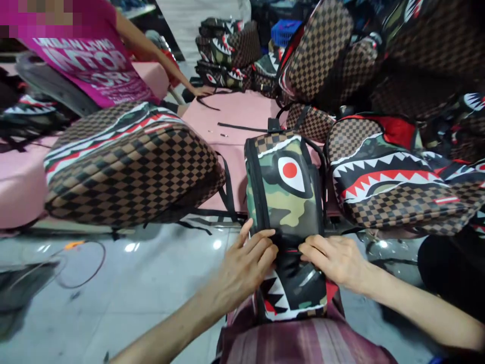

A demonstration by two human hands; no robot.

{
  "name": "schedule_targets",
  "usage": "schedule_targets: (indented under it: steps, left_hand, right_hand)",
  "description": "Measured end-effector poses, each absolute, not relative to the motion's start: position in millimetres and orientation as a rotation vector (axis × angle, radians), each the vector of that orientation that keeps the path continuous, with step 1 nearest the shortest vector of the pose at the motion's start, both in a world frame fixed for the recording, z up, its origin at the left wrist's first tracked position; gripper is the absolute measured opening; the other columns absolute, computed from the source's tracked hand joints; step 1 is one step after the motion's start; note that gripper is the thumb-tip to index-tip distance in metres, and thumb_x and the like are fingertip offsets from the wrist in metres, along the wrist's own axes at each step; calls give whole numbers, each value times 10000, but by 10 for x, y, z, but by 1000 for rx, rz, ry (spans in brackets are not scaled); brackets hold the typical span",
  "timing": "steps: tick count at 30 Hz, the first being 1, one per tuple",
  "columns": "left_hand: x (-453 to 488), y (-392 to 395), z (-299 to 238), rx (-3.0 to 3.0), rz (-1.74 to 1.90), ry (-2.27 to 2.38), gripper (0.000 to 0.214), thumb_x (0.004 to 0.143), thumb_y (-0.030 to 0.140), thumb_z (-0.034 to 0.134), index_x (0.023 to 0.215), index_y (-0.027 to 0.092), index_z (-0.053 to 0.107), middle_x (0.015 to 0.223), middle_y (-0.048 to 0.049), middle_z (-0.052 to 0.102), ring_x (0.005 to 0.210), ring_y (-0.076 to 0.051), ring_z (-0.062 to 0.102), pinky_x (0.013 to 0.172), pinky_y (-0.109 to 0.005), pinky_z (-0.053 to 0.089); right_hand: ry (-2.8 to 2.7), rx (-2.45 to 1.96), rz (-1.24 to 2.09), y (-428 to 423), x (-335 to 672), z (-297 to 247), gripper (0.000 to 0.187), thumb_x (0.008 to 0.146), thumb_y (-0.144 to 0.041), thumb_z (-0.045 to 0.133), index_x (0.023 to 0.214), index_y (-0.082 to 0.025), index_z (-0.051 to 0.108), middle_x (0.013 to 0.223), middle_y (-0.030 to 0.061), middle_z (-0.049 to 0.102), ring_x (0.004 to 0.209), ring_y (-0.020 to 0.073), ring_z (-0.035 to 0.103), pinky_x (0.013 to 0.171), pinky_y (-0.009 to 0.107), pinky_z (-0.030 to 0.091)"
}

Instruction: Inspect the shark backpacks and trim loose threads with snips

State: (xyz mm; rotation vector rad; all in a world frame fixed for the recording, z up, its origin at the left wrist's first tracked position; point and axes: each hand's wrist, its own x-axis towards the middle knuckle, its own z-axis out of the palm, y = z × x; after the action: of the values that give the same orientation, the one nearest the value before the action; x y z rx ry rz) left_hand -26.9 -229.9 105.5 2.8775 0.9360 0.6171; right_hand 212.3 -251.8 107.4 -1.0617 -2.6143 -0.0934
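Note:
A backpack point(288, 197) with camouflage, a shark eye and shark teeth lies on my lap and leans on the pink table edge. My left hand point(242, 265) rests on its left side with fingers pressed together on the fabric near the middle. On its right side my right hand point(333, 258) has fingertips pinching at the same dark seam, almost touching the left hand. Both hands grip the backpack.
A checkered shark backpack point(129, 162) lies on the pink table point(242, 116) at left, another point(394, 177) at right, several more piled behind. A person in a magenta shirt point(87, 60) reaches onto the far table. Grey glossy floor point(144, 288) lies below.

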Motion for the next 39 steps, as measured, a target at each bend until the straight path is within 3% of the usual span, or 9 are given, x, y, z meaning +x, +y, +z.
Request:
schedule_targets:
  steps: [4, 10, 16, 20, 28, 39]
  left_hand:
    - [-230, -2480, 927, 2907, 652, 949, 194, 893, 73, 398, 908, 158, 571, 891, -19, 658, 1177, -168, 508, 1147, -446, 97]
    - [-210, -2638, 879, 2961, 557, 881, 201, 860, 51, 418, 919, 139, 589, 924, -45, 641, 1212, -197, 474, 1151, -480, 88]
    - [-220, -2747, 808, 3016, 666, 815, 230, 833, 21, 457, 945, 145, 614, 921, -49, 649, 1182, -199, 499, 1132, -519, 145]
    - [-234, -2801, 808, 3027, 679, 803, 219, 860, 49, 451, 939, 158, 624, 923, -39, 661, 1159, -190, 508, 1117, -526, 155]
    - [-257, -2943, 772, 3037, 474, 676, 236, 898, 118, 420, 1059, 122, 592, 1013, -94, 671, 1117, -210, 526, 915, -443, 384]
    - [-261, -2903, 792, 2967, 413, 743, 244, 920, 125, 391, 1084, 127, 572, 1072, -92, 656, 1075, -173, 545, 866, -387, 383]
  right_hand:
    - [-2686, -953, -166, -2600, 2163, 1089, 256, 891, -51, 363, 971, -129, 594, 875, 50, 663, 543, 95, 529, 482, 252, 351]
    - [-2810, -955, -234, -2762, 2164, 1192, 310, 865, -25, 349, 1036, -102, 596, 1034, 99, 679, 538, 102, 560, 460, 256, 398]
    - [-2885, -1156, -218, -2883, 2043, 1175, 239, 779, 19, 410, 813, -160, 565, 1182, 112, 629, 514, 107, 564, 435, 253, 372]
    - [-2902, -1073, -214, -2907, 2045, 1143, 248, 809, 4, 377, 823, -158, 564, 1147, 123, 642, 509, 125, 564, 437, 273, 382]
    - [-3029, -841, 34, -2956, 2183, 1013, 248, 899, -56, 351, 833, -159, 566, 885, 47, 655, 525, 104, 523, 473, 262, 375]
    - [-3038, -863, 57, -2918, 2181, 1035, 225, 894, -43, 363, 833, -162, 544, 865, 29, 634, 514, 98, 495, 475, 262, 330]
